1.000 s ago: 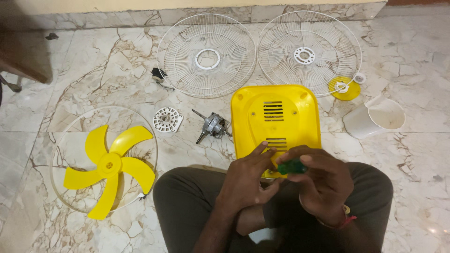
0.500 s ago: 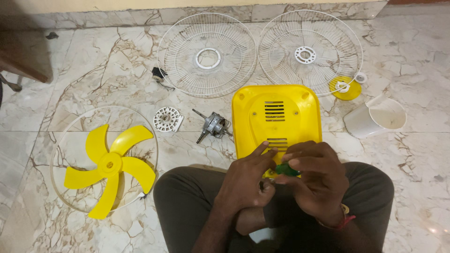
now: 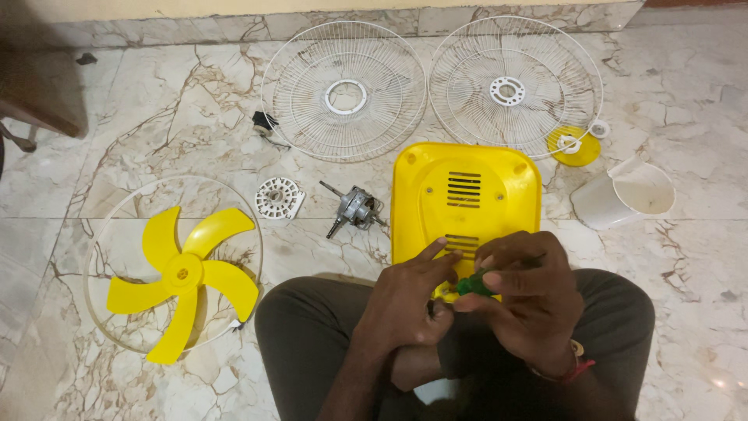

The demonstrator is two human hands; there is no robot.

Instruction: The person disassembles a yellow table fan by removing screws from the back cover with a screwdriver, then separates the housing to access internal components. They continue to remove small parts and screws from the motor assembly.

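Note:
A yellow fan housing [image 3: 464, 195] with vent slots lies on the marble floor just beyond my knees. My right hand [image 3: 526, 300] is closed around a green-handled screwdriver [image 3: 473, 284] at the housing's near edge. My left hand [image 3: 411, 300] rests beside it, fingers stretched toward the lower vent slots and touching the housing. The tool's tip is hidden by my fingers.
Two white wire fan guards [image 3: 344, 91] [image 3: 515, 83] lie at the back. A yellow fan blade [image 3: 184, 278] sits inside a wire ring at left. A small motor [image 3: 355, 208], a white round part [image 3: 279, 197], a yellow cap [image 3: 573, 145] and a white jug [image 3: 623, 195] lie around.
Both hands stay at the housing's near edge; my right hand has shifted slightly around the green handle. Nothing else has moved.

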